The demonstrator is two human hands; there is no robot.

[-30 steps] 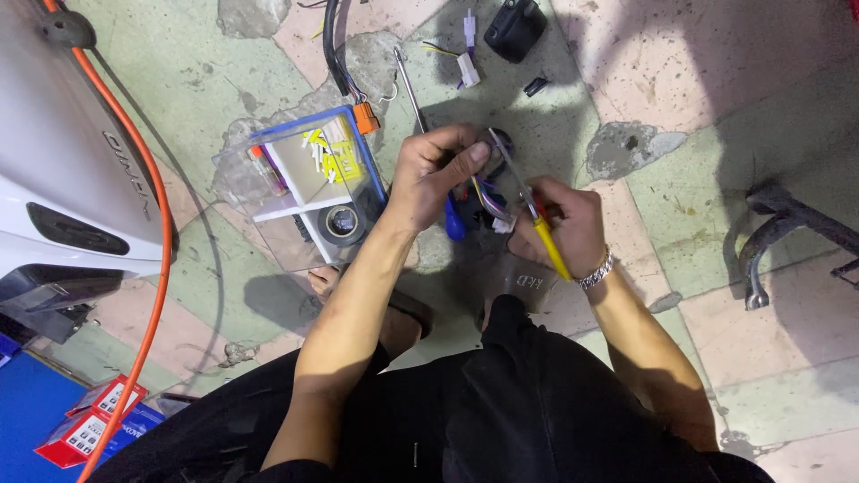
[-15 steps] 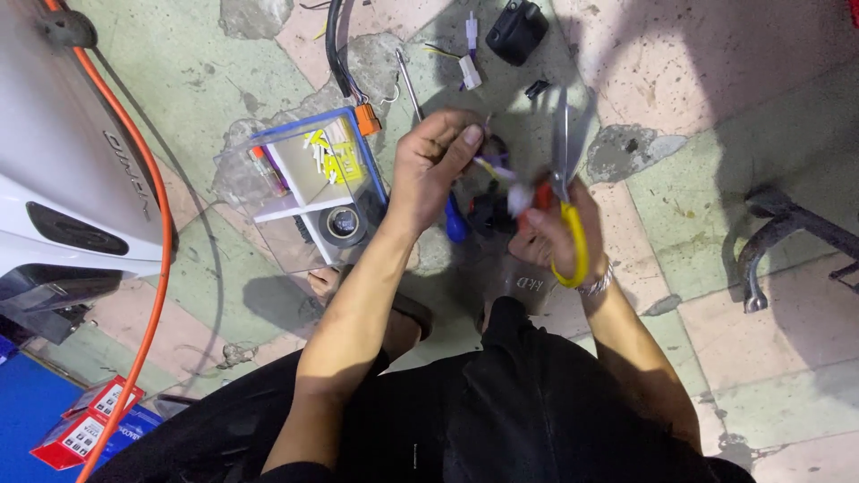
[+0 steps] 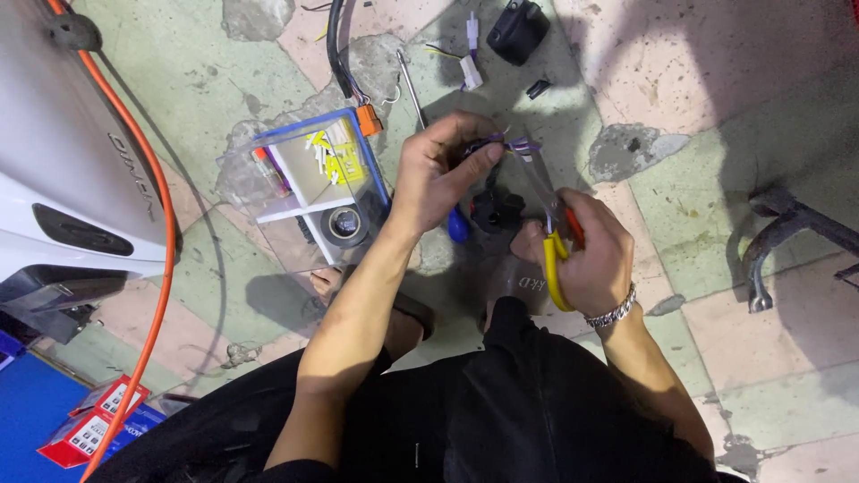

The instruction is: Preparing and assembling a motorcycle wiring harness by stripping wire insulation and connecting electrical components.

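Head view shows the left hand pinching thin purple wires while the right hand grips yellow-handled scissors beside them.

There were two hands, one pair of scissors, one clear plastic box, one tape roll, one orange cable, one bracelet

Bare floor is left open at the right; the left is blocked by a clear parts box and orange cable.
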